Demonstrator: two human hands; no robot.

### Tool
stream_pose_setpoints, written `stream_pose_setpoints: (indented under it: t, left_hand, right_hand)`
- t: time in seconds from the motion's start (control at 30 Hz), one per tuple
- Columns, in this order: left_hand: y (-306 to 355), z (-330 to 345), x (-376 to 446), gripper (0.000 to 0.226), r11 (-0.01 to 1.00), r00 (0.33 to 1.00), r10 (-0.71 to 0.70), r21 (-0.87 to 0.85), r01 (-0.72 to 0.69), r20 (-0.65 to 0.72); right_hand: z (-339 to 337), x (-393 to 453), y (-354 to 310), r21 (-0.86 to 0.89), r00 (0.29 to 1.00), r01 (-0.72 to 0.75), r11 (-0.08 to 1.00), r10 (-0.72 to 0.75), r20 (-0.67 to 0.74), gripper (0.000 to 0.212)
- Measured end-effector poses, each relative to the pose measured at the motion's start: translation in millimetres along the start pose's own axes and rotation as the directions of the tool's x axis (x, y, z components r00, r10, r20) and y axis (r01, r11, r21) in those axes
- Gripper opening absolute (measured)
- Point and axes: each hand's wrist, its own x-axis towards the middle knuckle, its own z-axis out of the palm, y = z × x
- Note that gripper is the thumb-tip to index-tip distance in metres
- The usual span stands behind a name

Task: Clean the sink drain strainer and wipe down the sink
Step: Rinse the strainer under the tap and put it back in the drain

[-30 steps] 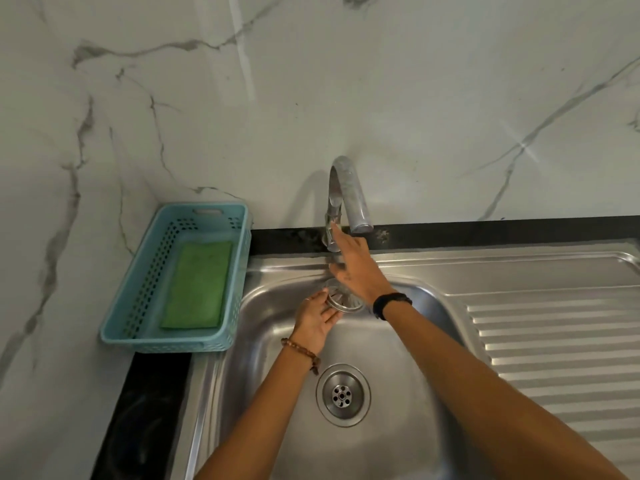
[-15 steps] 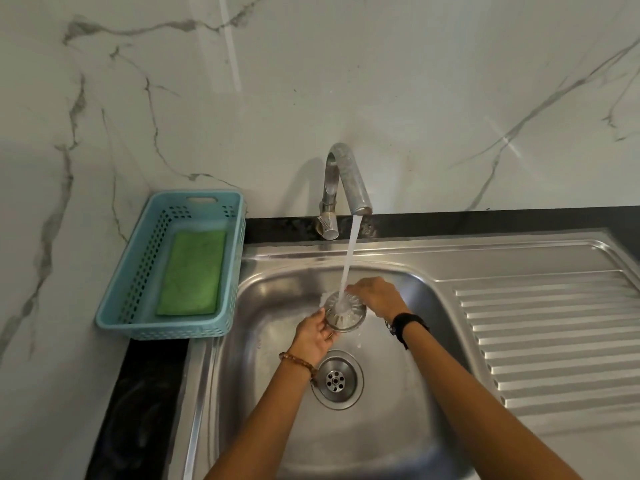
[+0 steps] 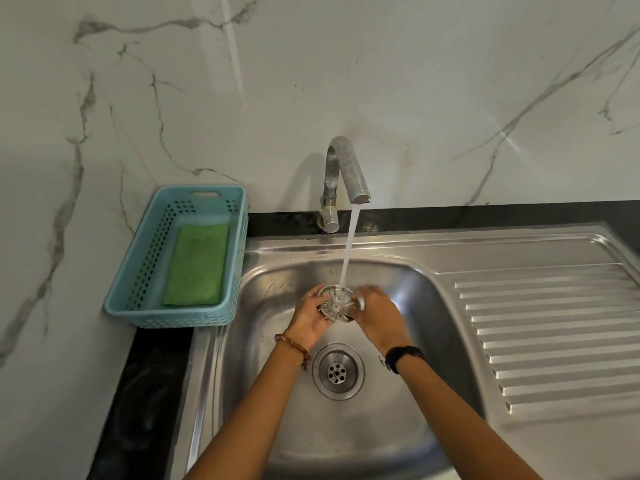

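Observation:
A round metal drain strainer (image 3: 336, 303) with slotted ribs is held over the steel sink basin (image 3: 408, 344), under running water from the curved tap (image 3: 343, 174). My left hand (image 3: 310, 315) grips its left rim. My right hand (image 3: 377, 315) grips its right rim, fingers curled round the edge. The stream lands on the strainer's upper face. The open drain hole (image 3: 337, 371) lies below my hands in the basin floor.
A blue perforated basket (image 3: 145, 271) holding a green scrub pad (image 3: 197, 265) stands left of the sink on the black counter. A ribbed steel draining board (image 3: 554, 334) stretches right. A marble wall rises behind the tap.
My right hand left the tap handle and came down to the strainer. Water now runs. Both hands hold the strainer under the stream, its ribbed face turned more toward me.

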Motion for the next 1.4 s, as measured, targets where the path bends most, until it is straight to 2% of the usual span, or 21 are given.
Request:
stream_pose_setpoints:
  t: [0.07, 0.13, 0.2, 0.27, 0.33, 0.4, 0.5, 0.57, 0.63, 0.7, 0.77, 0.8, 0.87, 0.9, 0.97, 1.0, 1.07, 1.13, 1.3, 1.37, 1.4]
  left_hand:
    - [-0.9, 2.0, -3.0, 0.027, 0.999, 0.999, -0.001, 0.047, -0.001, 0.034]
    - [1.8, 2.3, -5.2, 0.027, 0.999, 0.998, 0.033, 0.037, -0.035, 0.049]
    - [9.8, 2.0, -6.7, 0.03, 0.996, 0.995, 0.086, 0.017, -0.087, 0.052]
    - [18.9, 1.7, -4.6, 0.035, 0.994, 0.993, 0.109, -0.018, -0.108, 0.048]
    - [22.9, 3.5, -6.5, 0.037, 0.995, 0.994, 0.098, -0.028, -0.097, 0.057]
    - [19.1, 9.7, -9.8, 0.037, 0.995, 0.992, 0.089, 0.036, -0.092, 0.084]
    - [14.1, 16.5, -10.3, 0.036, 0.984, 0.988, 0.137, 0.105, -0.144, 0.067]
    - [20.9, 15.5, -7.9, 0.035, 0.988, 0.988, 0.148, 0.03, -0.149, 0.035]
    - [29.1, 12.2, -6.3, 0.035, 0.991, 0.991, 0.13, -0.045, -0.129, 0.031]
    - [31.1, 14.0, -8.8, 0.034, 0.994, 0.993, 0.106, -0.012, -0.106, 0.059]
    - [30.3, 17.1, -10.5, 0.034, 0.984, 0.992, 0.102, 0.137, -0.112, 0.077]
    - [29.9, 17.4, -11.2, 0.033, 0.972, 0.991, 0.104, 0.2, -0.119, 0.084]
    - [32.5, 15.1, -13.1, 0.034, 0.955, 0.992, 0.094, 0.273, -0.114, 0.086]
    - [33.4, 12.7, -13.0, 0.034, 0.942, 0.994, 0.086, 0.32, -0.105, 0.074]
    - [33.3, 6.1, -12.1, 0.034, 0.886, 0.994, 0.085, 0.451, -0.108, 0.069]
    - [31.8, 4.0, -12.4, 0.034, 0.868, 0.992, 0.094, 0.48, -0.125, 0.088]
    - [28.3, 1.5, -13.9, 0.033, 0.867, 0.985, 0.116, 0.471, -0.162, 0.127]
    - [25.0, 1.0, -17.8, 0.032, 0.896, 0.983, 0.132, 0.41, -0.173, 0.127]
    - [13.5, 2.2, -23.9, 0.036, 0.92, 0.993, 0.099, 0.375, -0.118, 0.069]
    - [9.4, 4.0, -24.2, 0.038, 0.938, 0.996, 0.074, 0.334, -0.089, 0.058]
    - [7.9, 4.7, -23.1, 0.041, 0.949, 0.997, 0.055, 0.308, -0.069, 0.054]
  right_hand:
    - [7.4, -2.3, 0.9, -0.281, 0.992, 0.124, 0.952, -0.124, 0.018, 0.042]
    - [14.0, -6.5, -1.1, -0.34, 0.949, 0.31, 0.888, -0.313, 0.047, 0.045]
    - [17.6, -11.0, 3.1, -0.381, 0.894, 0.443, 0.812, -0.432, 0.118, 0.045]
    - [11.9, -11.4, 9.7, -0.447, 0.886, 0.449, 0.773, -0.451, 0.11, 0.046]
    - [3.3, -7.7, 9.3, -0.504, 0.905, 0.391, 0.77, -0.422, 0.057, 0.054]
    - [2.2, -3.6, 1.3, -0.496, 0.902, 0.391, 0.775, -0.43, 0.04, 0.062]
    - [5.9, -3.2, -6.3, -0.434, 0.842, 0.517, 0.738, -0.528, 0.106, 0.054]
    - [1.9, -4.1, 0.2, -0.452, 0.801, 0.568, 0.688, -0.588, 0.112, 0.049]
    - [-5.3, -1.8, 6.9, -0.476, 0.809, 0.533, 0.7, -0.586, 0.045, 0.049]
    - [-9.3, 4.3, 6.7, -0.455, 0.836, 0.496, 0.739, -0.548, 0.02, 0.058]
    - [-8.6, 10.3, 2.6, -0.363, 0.835, 0.522, 0.772, -0.549, 0.033, 0.055]
    - [-9.0, 12.4, 0.4, -0.26, 0.84, 0.53, 0.807, -0.541, 0.032, 0.048]
    - [-12.9, 14.5, -0.8, 0.111, 0.893, 0.444, 0.889, -0.45, 0.034, 0.034]
    - [-16.9, 13.8, -0.6, 0.363, 0.929, 0.321, 0.875, -0.366, 0.061, 0.028]
    - [-24.4, 13.8, 1.2, 0.747, 0.973, 0.04, 0.664, -0.195, 0.122, 0.022]
    - [-25.8, 14.2, 2.2, 0.828, 0.979, -0.066, 0.557, -0.126, 0.163, 0.021]
    - [-25.7, 15.3, 0.4, 0.873, 0.969, -0.211, 0.441, -0.027, 0.247, 0.022]
    - [-21.6, 17.2, -4.0, 0.866, 0.956, -0.283, 0.412, 0.042, 0.292, 0.026]
    - [-13.5, 13.8, -14.9, 0.779, 0.945, -0.285, 0.558, 0.029, 0.324, 0.009]
    - [-11.0, 13.7, -16.0, 0.787, 0.962, -0.25, 0.564, 0.054, 0.267, 0.004]
    - [-9.7, 13.9, -15.7, 0.797, 0.975, -0.212, 0.566, 0.064, 0.213, 0.009]
